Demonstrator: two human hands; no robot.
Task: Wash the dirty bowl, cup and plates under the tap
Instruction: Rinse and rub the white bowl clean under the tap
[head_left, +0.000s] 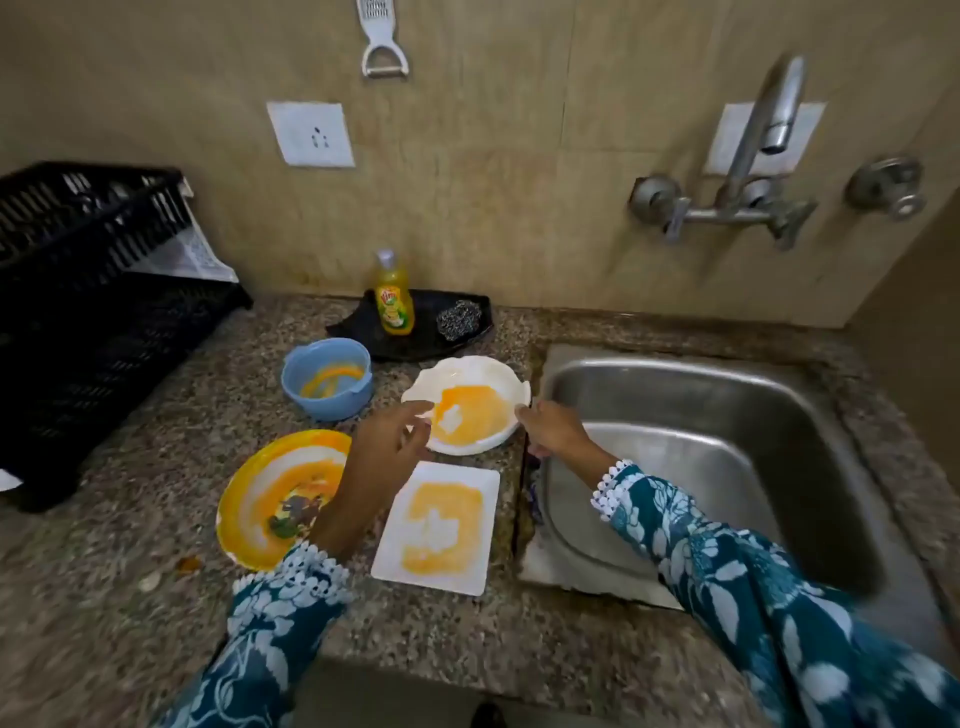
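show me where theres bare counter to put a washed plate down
Bare granite lies along the front edge, below the yellow plate and white tray, and left of the yellow plate beside the black rack. The sink basin holds nothing. It is crowded between the blue cup, white bowl and both hands.
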